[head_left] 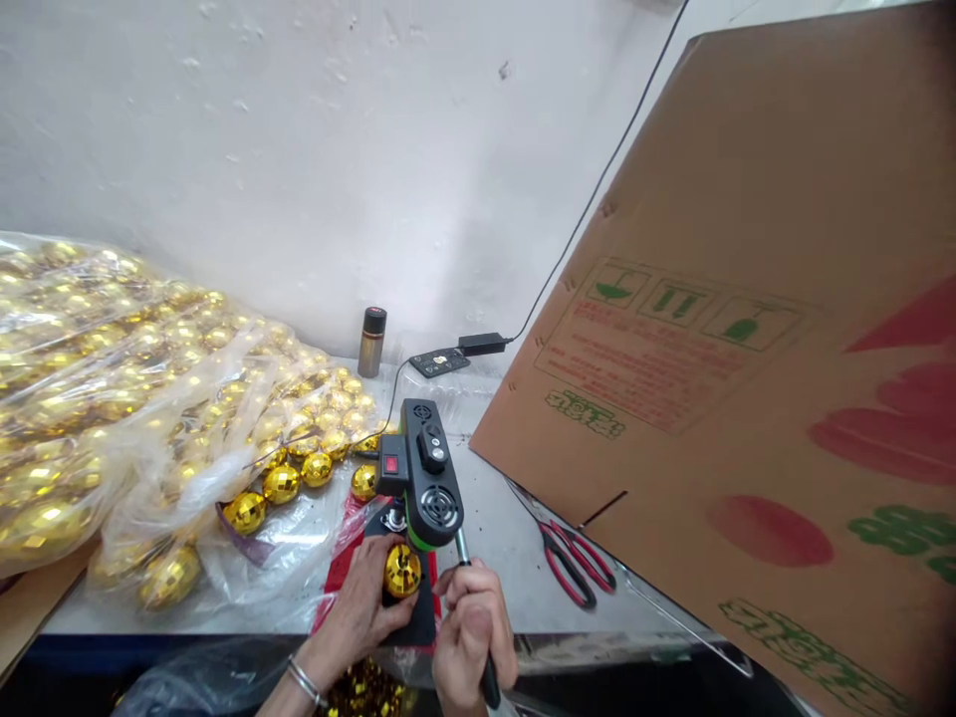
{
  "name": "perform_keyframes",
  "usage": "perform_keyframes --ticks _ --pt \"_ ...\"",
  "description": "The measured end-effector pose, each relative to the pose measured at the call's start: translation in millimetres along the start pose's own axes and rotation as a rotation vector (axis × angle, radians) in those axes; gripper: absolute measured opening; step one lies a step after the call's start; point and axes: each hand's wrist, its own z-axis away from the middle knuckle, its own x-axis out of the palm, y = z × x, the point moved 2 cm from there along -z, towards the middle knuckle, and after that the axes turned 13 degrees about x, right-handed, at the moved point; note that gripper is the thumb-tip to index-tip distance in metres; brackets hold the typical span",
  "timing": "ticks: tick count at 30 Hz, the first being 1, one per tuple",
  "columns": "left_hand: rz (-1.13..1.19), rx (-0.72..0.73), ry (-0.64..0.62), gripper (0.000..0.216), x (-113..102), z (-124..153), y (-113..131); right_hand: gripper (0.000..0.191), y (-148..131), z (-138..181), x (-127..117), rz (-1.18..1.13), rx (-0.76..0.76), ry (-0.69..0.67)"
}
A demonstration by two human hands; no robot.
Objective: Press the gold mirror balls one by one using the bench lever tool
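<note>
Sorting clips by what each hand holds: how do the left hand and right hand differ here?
The left hand holds a gold ball between thumb and fingers, while the right hand curls closed around a handle. The left hand has a silver bracelet at its wrist; the right hand shows none. Both are bare and close to the black machine.

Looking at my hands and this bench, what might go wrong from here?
Your left hand holds a gold ball close to the black machine, so that hand might get pinched if the handle in your right hand shifts. The loose gold balls at the plastic bag's edge could perhaps roll if bumped.
</note>
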Motion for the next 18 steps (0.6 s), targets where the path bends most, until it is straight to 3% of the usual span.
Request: perform_keyframes --ticks 11,15,18 --pt "0.013 -0.009 -0.001 0.057 4 -3 -3 0.042 4 3 3 -0.003 0.014 -0.003" --pt "0.014 -0.006 0.027 0.057 6 -6 -4 0.045 -11 -3 3 -0.002 0.053 -0.002" --pt "0.026 -0.005 0.050 0.057 9 0 -7 0.041 -33 -28 0 0.018 0.119 -0.061"
